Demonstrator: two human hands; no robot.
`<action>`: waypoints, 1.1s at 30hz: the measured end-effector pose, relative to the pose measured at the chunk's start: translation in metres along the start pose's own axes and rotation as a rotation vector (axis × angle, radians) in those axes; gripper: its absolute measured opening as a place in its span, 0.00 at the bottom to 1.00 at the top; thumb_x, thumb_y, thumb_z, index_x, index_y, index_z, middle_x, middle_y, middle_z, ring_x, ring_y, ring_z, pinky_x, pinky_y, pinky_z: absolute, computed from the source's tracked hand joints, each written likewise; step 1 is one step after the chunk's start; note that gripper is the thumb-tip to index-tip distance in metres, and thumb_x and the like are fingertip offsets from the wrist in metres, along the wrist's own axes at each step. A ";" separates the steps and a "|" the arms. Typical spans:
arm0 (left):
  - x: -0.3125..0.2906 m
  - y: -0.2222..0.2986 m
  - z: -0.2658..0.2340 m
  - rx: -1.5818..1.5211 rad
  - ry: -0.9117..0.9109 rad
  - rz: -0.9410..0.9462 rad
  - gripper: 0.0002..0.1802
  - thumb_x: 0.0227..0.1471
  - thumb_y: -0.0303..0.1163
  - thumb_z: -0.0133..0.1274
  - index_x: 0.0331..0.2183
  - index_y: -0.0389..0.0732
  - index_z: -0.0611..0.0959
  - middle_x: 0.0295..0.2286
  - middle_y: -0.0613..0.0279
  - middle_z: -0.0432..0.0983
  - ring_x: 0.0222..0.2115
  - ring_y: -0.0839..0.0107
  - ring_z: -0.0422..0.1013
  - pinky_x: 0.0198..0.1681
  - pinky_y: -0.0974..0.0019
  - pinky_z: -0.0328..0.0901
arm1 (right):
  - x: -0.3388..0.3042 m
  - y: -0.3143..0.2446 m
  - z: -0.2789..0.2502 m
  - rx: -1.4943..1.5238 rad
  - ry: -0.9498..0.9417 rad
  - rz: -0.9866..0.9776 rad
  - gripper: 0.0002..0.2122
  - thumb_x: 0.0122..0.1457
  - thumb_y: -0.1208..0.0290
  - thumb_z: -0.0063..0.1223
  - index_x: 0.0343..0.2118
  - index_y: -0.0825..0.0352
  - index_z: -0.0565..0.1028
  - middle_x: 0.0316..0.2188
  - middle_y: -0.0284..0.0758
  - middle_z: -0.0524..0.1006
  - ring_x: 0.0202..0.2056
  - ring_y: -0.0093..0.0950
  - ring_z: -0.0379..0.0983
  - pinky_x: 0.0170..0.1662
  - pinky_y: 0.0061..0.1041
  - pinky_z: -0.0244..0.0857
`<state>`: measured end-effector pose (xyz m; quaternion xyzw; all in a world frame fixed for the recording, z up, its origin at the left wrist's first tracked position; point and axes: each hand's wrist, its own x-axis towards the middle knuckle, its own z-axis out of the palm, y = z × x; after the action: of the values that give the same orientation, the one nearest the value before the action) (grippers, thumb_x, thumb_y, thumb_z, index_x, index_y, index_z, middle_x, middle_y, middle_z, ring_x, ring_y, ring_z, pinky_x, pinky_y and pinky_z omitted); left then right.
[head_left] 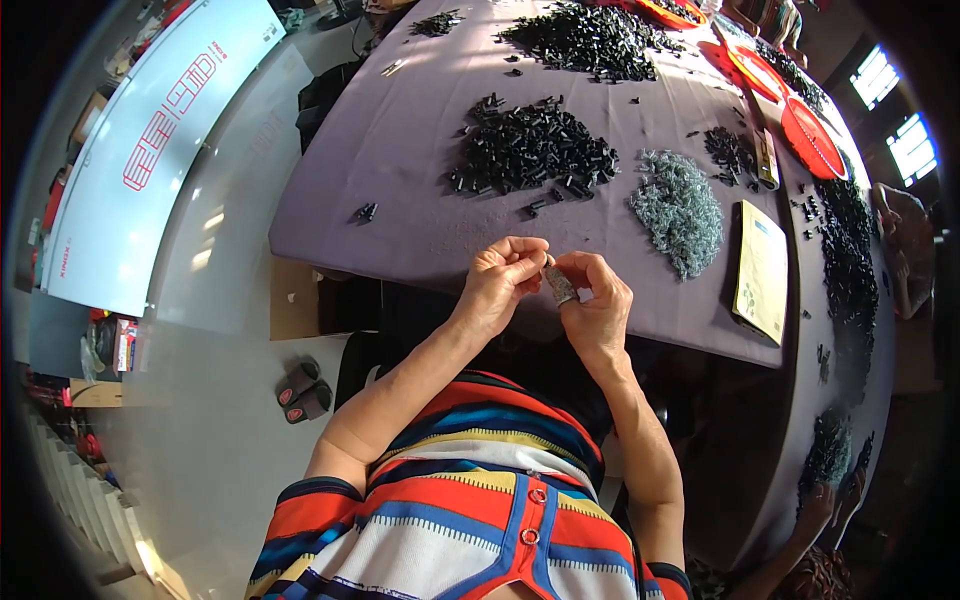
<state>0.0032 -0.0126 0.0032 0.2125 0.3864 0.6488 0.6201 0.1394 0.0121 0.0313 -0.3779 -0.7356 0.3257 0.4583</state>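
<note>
My left hand [494, 285] and my right hand [598, 300] meet over the near edge of the cloth-covered table. Thumb and fingers of each are pinched, fingertips almost touching. Whatever lies between them is too small and hidden to name. A grey speckled finger cover [560, 286] wraps one finger of my right hand. Beyond my hands is a pile of small black tubular parts [535, 148], with two or so loose black parts [366, 212] to its left. To the right lies a heap of small clear plastic pieces [680, 212].
A yellow packet [762, 270] lies at the table's right edge. More black parts [590, 42] and red trays [812, 137] are farther off. Another person's arm [808, 525] reaches in at lower right. Slippers [304, 390] rest on the floor, left of an open cardboard box [296, 300].
</note>
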 end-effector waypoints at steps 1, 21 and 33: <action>0.000 0.000 0.000 -0.003 0.003 0.009 0.05 0.50 0.26 0.52 0.33 0.40 0.78 0.25 0.67 0.75 0.22 0.81 0.68 0.28 0.77 0.63 | 0.001 -0.001 -0.001 -0.028 -0.009 0.019 0.11 0.42 0.87 0.53 0.31 0.69 0.73 0.26 0.36 0.76 0.28 0.25 0.74 0.33 0.21 0.67; -0.007 0.027 -0.043 -0.399 0.066 -0.077 0.04 0.49 0.25 0.53 0.31 0.40 0.79 0.25 0.62 0.74 0.21 0.78 0.67 0.27 0.73 0.63 | 0.102 0.031 0.059 -0.528 -0.292 -0.613 0.22 0.38 0.83 0.48 0.41 0.64 0.74 0.48 0.39 0.66 0.51 0.39 0.60 0.52 0.36 0.54; -0.010 0.031 -0.048 -0.407 0.041 -0.082 0.05 0.50 0.26 0.52 0.33 0.40 0.78 0.27 0.63 0.73 0.24 0.77 0.67 0.28 0.74 0.64 | 0.082 0.053 0.031 -0.506 -0.493 -0.598 0.19 0.44 0.82 0.48 0.43 0.66 0.73 0.48 0.38 0.68 0.55 0.40 0.57 0.55 0.37 0.53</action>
<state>-0.0513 -0.0313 0.0000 0.0536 0.2679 0.6918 0.6684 0.0998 0.1049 0.0116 -0.1603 -0.9557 0.0696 0.2370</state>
